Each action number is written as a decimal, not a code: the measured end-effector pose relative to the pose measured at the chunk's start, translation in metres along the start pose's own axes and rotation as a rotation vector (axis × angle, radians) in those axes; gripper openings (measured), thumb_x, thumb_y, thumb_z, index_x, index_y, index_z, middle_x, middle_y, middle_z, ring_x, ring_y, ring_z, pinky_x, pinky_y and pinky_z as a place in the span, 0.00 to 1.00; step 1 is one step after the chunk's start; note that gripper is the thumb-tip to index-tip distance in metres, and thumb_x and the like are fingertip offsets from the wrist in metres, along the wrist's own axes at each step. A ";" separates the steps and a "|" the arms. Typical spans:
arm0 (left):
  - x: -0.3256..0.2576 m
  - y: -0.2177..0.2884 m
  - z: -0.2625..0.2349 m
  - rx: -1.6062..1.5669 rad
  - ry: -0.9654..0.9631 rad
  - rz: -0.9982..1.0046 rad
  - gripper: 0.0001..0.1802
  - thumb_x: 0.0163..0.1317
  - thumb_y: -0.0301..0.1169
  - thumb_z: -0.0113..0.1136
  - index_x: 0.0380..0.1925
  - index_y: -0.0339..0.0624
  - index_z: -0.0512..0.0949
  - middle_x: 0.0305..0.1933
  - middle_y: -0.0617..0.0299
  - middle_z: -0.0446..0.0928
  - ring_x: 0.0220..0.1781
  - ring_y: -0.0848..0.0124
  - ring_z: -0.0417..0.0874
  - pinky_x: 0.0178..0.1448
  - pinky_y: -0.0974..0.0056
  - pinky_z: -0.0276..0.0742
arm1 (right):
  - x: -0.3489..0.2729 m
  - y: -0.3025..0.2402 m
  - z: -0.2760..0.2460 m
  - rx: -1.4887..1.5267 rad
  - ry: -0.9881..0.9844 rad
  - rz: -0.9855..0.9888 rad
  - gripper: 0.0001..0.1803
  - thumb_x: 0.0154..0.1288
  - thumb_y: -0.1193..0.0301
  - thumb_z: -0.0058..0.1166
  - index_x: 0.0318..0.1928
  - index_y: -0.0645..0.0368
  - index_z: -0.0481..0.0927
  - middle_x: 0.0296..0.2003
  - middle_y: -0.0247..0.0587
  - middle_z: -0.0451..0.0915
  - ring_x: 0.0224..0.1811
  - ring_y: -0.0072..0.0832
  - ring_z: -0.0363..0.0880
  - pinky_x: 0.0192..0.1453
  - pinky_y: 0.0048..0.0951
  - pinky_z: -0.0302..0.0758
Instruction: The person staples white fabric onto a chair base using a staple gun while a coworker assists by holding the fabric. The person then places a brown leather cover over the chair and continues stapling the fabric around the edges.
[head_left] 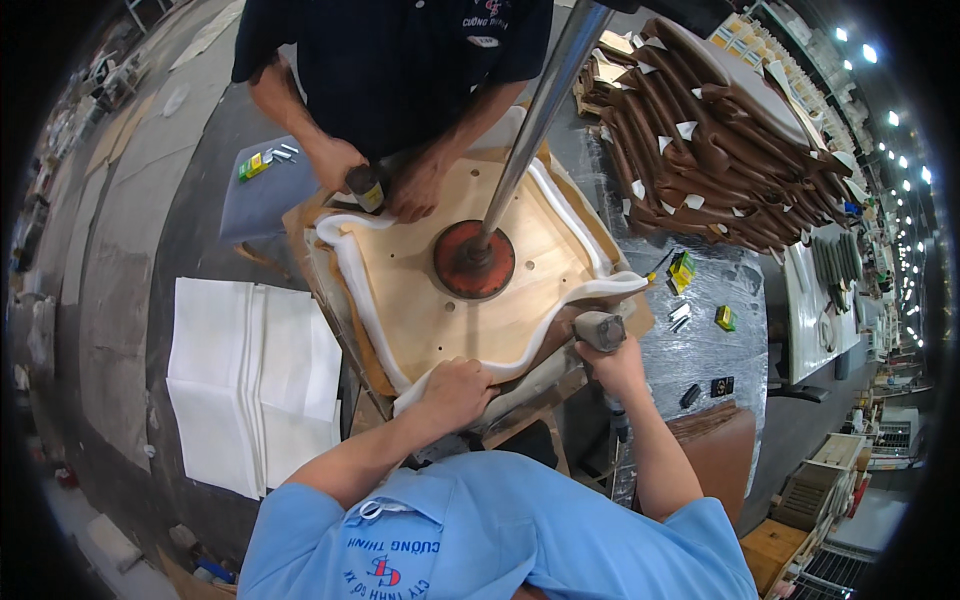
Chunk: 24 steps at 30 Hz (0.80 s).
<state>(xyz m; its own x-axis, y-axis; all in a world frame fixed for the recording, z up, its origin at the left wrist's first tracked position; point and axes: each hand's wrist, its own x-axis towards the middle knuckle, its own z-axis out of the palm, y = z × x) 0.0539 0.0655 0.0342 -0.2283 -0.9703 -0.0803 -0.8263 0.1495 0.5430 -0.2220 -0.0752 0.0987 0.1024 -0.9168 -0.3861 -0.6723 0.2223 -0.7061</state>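
Note:
A plywood seat panel (400, 285) lies in front of me with white padding (352, 265) folded up around its edge. A round red pressing disc (450, 270) on a metal rod (533, 115) rests on its middle. At the near edge, my left hand (457, 393) is closed on the padding, its fingertips partly hidden. My right hand (615, 370) grips a staple gun (598, 330), whose nose is at the panel's near right edge. Across from me, a co-worker's hand (335, 163) holds another staple gun (366, 188), and the other hand (418, 187) presses on the far edge.
White folded sheets (255, 370) lie at left. Beyond them is a grey-blue stand (262, 195) with a staple box. Small yellow-green boxes (682, 272) and staple strips sit on the plastic-wrapped surface (650, 350) at right. Brown upholstered pieces (720, 150) are stacked at far right.

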 end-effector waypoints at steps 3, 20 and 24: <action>0.002 -0.003 0.004 -0.017 0.031 -0.021 0.17 0.71 0.45 0.71 0.33 0.43 0.90 0.38 0.54 0.86 0.45 0.52 0.88 0.52 0.46 0.81 | -0.001 -0.003 0.000 -0.010 -0.005 -0.030 0.21 0.65 0.70 0.79 0.55 0.64 0.90 0.48 0.46 0.94 0.52 0.38 0.93 0.60 0.42 0.86; -0.001 -0.011 0.023 -0.175 0.340 -0.295 0.10 0.67 0.40 0.76 0.29 0.49 0.91 0.35 0.66 0.82 0.49 0.59 0.80 0.59 0.47 0.68 | -0.052 -0.040 0.024 0.097 -0.342 0.142 0.18 0.71 0.66 0.79 0.52 0.63 0.88 0.38 0.34 0.88 0.31 0.21 0.84 0.34 0.28 0.83; 0.000 -0.012 0.026 -0.216 0.418 -0.296 0.11 0.68 0.40 0.75 0.29 0.48 0.90 0.35 0.65 0.82 0.50 0.58 0.80 0.60 0.47 0.68 | -0.062 -0.055 0.062 0.101 -0.458 0.197 0.17 0.71 0.67 0.79 0.51 0.64 0.87 0.35 0.32 0.87 0.29 0.20 0.82 0.33 0.28 0.80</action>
<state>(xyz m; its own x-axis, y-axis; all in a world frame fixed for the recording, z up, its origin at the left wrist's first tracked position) 0.0508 0.0690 0.0063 0.2577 -0.9644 0.0597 -0.6899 -0.1404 0.7101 -0.1459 -0.0102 0.1243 0.3068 -0.6199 -0.7222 -0.6392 0.4280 -0.6389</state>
